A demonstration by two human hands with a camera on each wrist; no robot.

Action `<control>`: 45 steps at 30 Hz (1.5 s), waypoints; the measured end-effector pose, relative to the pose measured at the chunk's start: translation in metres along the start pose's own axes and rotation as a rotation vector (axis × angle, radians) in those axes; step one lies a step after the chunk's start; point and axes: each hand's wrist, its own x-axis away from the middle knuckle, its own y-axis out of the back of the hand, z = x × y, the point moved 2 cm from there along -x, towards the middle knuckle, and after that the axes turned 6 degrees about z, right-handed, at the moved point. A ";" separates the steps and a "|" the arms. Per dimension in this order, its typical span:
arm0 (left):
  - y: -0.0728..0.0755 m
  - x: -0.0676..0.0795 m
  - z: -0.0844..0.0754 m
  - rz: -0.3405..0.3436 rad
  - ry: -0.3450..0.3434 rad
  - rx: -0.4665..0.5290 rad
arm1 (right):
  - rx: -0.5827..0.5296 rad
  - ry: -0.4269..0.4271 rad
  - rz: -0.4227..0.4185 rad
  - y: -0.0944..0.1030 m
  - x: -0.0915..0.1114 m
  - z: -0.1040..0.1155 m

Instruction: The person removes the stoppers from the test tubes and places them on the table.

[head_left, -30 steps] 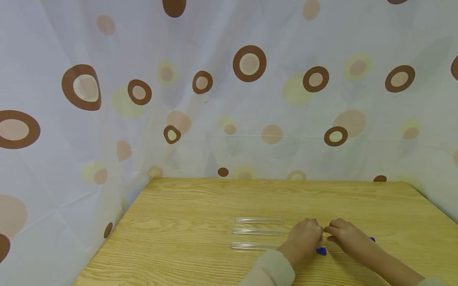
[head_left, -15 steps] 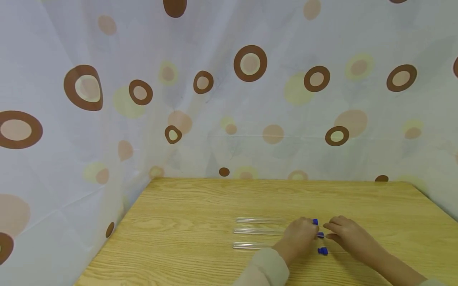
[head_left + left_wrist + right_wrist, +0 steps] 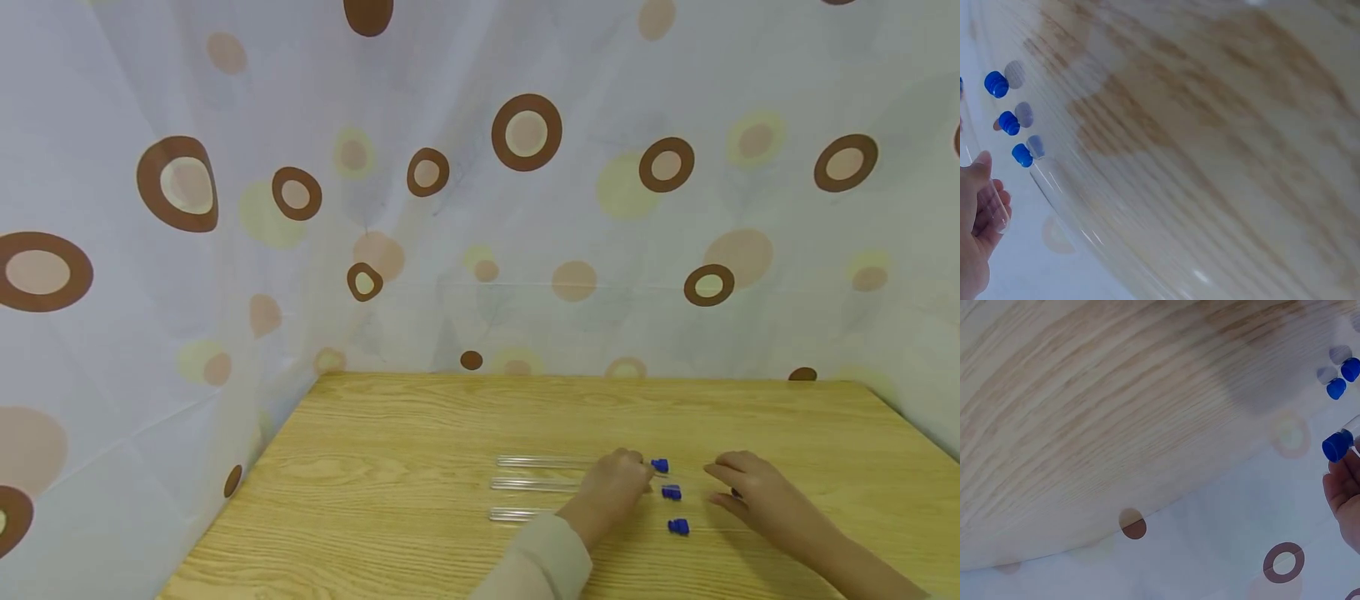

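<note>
A clear test tube (image 3: pixel 988 203) with a blue cap (image 3: pixel 1337 447) spans the gap between my two hands. My left hand (image 3: pixel 615 483) pinches it near its rounded end, thumb on one side and fingers on the other. At the capped end, my right hand (image 3: pixel 765 496) has its thumb and fingers about the tube, and the cap shows dark between them in the head view. Beneath, several more clear tubes (image 3: pixel 525 462) lie side by side, partly hidden by my left hand. Blue caps, the far one (image 3: pixel 660 465) and the near one (image 3: pixel 678 527), lie at their right.
All of this lies on a wood-grain table (image 3: pixel 390 433). A pale curtain (image 3: pixel 450 325) with brown and peach circles rises behind the table's back edge and along its sides. My left sleeve (image 3: pixel 547 550) crosses the front of the table.
My left hand has moved left and slightly away, and my right hand a little right, widening the gap between them. The blue caps on the table have come into full view.
</note>
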 end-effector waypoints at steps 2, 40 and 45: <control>0.000 0.001 0.002 0.002 0.001 0.003 | -0.007 -0.011 0.007 0.001 0.003 -0.002; 0.010 0.017 0.027 -0.024 -0.056 -0.054 | -0.052 -0.046 -0.016 -0.002 0.005 -0.003; 0.011 0.020 0.030 -0.017 -0.050 -0.058 | -0.057 -0.044 -0.015 -0.004 0.003 -0.001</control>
